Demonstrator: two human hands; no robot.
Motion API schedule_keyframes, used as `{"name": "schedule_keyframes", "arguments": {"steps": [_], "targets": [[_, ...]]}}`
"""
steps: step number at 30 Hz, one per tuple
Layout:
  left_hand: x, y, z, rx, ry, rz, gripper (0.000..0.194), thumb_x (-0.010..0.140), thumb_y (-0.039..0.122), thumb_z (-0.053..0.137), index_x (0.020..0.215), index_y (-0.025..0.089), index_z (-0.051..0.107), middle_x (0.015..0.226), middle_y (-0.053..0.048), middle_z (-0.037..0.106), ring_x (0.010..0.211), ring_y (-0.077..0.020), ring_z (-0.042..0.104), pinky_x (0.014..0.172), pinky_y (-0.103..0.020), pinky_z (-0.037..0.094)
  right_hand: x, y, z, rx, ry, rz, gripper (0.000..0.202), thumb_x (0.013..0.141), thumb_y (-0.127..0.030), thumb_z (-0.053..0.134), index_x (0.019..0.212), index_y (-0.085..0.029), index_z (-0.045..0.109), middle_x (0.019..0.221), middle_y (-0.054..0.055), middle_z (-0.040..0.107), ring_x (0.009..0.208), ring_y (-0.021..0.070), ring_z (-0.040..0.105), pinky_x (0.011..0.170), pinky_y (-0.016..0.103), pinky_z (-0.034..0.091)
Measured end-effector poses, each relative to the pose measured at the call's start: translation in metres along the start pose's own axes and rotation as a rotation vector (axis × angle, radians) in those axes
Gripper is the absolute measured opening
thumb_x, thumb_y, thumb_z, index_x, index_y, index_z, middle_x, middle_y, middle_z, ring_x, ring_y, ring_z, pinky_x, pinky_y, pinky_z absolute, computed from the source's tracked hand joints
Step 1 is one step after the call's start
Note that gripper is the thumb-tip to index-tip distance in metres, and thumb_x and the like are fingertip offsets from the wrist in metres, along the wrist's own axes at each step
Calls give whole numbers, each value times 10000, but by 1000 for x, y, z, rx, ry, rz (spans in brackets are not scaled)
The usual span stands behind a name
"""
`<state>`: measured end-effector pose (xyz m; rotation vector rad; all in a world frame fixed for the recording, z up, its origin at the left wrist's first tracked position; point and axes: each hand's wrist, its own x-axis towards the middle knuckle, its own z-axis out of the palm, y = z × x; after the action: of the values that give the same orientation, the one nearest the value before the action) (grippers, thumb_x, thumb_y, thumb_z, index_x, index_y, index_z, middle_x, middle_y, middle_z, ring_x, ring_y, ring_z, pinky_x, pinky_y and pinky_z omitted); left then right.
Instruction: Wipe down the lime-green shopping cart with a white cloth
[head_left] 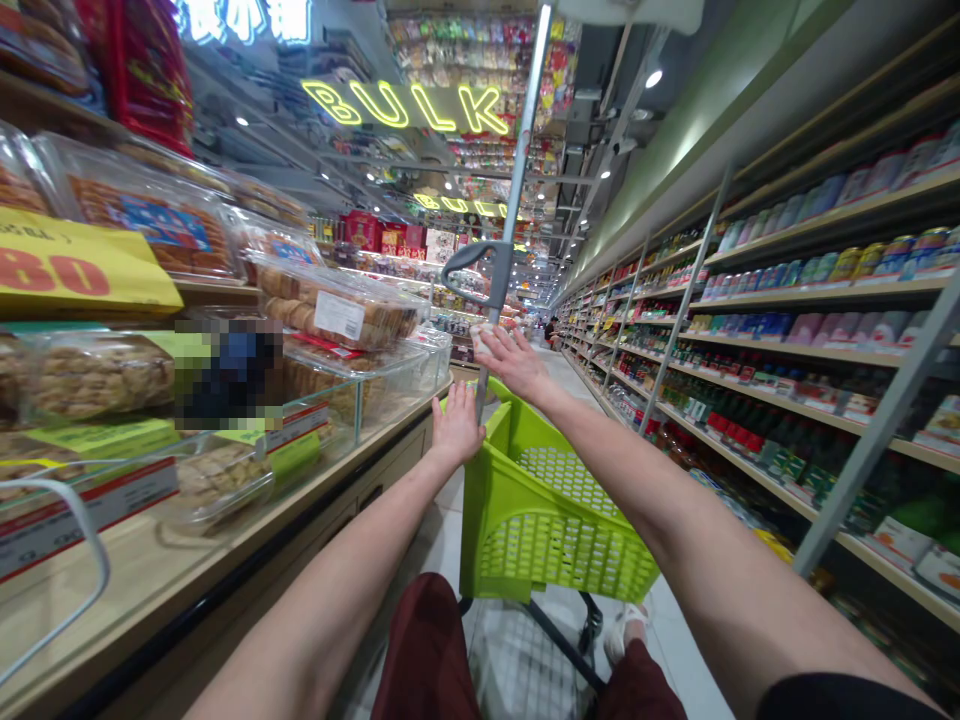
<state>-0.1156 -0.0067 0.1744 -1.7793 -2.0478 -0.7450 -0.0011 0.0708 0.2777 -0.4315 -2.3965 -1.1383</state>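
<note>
A lime-green shopping cart (570,510) with perforated basket walls stands in front of me. A grey pole (519,150) rises from its near end, with a dark grey looped handle (501,275) partway up. Just below that handle, my right hand (517,362) presses a crumpled white cloth (481,338) against the pole, fingers over it. Whether it is fabric or paper I cannot tell. Lower and to the left, my left hand (457,428) lies with fingers outstretched at the cart's upper rim, its thumb side beside the pole.
On the left, a display counter (360,410) with glass edging carries packaged biscuits (337,305) and price cards (82,510). Tall shelves (817,290) of cans and bottles line the right. The tiled aisle (570,375) runs between them, with a person (553,330) far off.
</note>
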Motion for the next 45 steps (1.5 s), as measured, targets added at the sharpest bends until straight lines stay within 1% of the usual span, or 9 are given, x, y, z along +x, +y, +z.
{"name": "schedule_keyframes", "arguments": {"steps": [5,12,18,27,35,37,41,43,45], "targets": [[-3,-4,6,-8,-14,13,744,728,321,507,1367,100,196,1458,-132,139,1341,-276,81,1054,-525,106,-21,-22,13,52,-66,-41,309,857,-152,430,1147,-201,523,1371,93,365,1301,266,223,1038,517,179],[-22,-17,30,12,-80,0,709,743,300,487,1367,125,198,1454,-133,162,1341,-268,90,1051,-525,112,-53,-56,40,114,-128,-128,291,846,-185,480,1124,-232,550,1331,83,423,1260,260,312,1009,467,277],[-39,-15,40,-43,-80,4,678,749,285,475,1348,92,224,1449,-147,174,1339,-239,121,1058,-490,141,-74,-83,60,238,-122,-7,305,863,-293,472,1157,-242,536,1328,83,425,1214,229,382,967,407,354],[-70,-22,68,9,-127,47,663,724,230,464,1341,103,257,1446,-141,189,1336,-243,131,1064,-491,100,-120,-145,89,274,-69,164,293,853,-188,470,1134,-212,551,1340,84,414,1269,265,297,1007,508,275],[-104,-29,92,-16,-305,-5,634,701,197,461,1311,130,304,1436,-149,217,1331,-252,155,1052,-495,128,-150,-195,110,388,-239,184,249,844,-179,466,1049,-219,601,1315,78,445,1241,248,352,992,494,317],[-105,-32,96,-126,-311,-79,591,705,176,452,1285,135,343,1425,-147,250,1322,-243,191,1052,-481,148,-155,-206,109,459,-273,240,248,832,-165,463,1009,-225,626,1283,71,483,1212,239,395,979,450,356],[-96,-38,100,-762,-250,-414,521,694,126,465,1214,115,432,1346,-160,393,1243,-216,360,1018,-378,275,-153,-215,97,720,-174,492,400,755,-64,418,1080,-205,606,1242,69,519,1149,184,468,975,342,386],[-93,-37,98,-1033,-258,-533,489,708,146,470,1196,126,449,1222,-143,528,1088,-194,520,906,-330,401,-147,-213,89,892,-56,672,440,731,-53,372,1083,-180,603,1203,73,550,1104,169,509,943,325,419],[-91,-33,93,-1344,-311,-620,424,723,191,485,1145,148,490,1004,-94,643,831,-158,624,730,-284,479,-142,-208,82,1071,45,846,434,744,-85,336,1083,-165,595,1094,75,617,986,172,585,839,323,492]]}}
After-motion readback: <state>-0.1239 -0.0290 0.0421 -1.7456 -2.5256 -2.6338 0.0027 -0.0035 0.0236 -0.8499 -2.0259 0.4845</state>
